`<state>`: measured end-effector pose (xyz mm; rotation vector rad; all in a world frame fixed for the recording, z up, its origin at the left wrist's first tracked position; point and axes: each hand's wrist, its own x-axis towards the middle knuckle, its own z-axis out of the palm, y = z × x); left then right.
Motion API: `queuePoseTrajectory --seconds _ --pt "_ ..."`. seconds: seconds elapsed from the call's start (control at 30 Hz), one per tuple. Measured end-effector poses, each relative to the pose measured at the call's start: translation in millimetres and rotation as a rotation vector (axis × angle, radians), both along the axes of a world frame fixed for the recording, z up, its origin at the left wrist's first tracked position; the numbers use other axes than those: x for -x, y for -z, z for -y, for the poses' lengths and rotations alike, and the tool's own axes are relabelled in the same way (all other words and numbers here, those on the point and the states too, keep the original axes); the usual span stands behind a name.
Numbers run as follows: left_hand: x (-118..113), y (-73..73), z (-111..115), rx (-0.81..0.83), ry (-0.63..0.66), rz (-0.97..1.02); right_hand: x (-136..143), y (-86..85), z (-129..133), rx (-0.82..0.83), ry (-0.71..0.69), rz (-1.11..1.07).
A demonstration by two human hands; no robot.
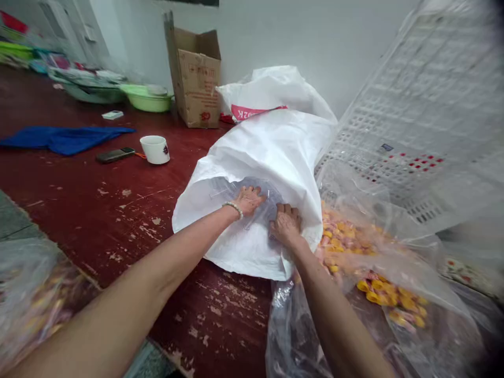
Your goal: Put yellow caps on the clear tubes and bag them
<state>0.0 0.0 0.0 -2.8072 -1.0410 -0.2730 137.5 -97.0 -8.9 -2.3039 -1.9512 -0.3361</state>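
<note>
- White sack (271, 147) lies mouth-open around both hands, on the dark red table (129, 210).
- Clear plastic pieces (252, 218) sit inside the sack, beneath and between the hands.
- Left hand (249, 200): open, fingers spread on the pieces, bracelet (234, 209) at the wrist.
- Right hand (286, 224): fingers bent at the pieces; cannot tell whether it grips any.
- White cup (155, 149) and phone (115, 155): left of the hands.
- Yellow-and-pink items (389, 296) in clear plastic: right of the right hand.

A large white woven plastic sack (275, 152) lies on its side, mouth gaping, with thin clear plastic pieces (252, 212) lying loose just inside its opening.
</note>
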Motion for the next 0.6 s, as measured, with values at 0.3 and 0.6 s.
queuePoseTrajectory --seconds 0.3,0.6 --pt "44.3 14.4 43.4 0.065 0.032 0.075 33.0 11.1 36.0 0.103 -0.245 0.102" --pt "105.9 31.6 102.2 0.257 -0.097 0.382 48.2 8.0 59.3 0.171 -0.335 0.100"
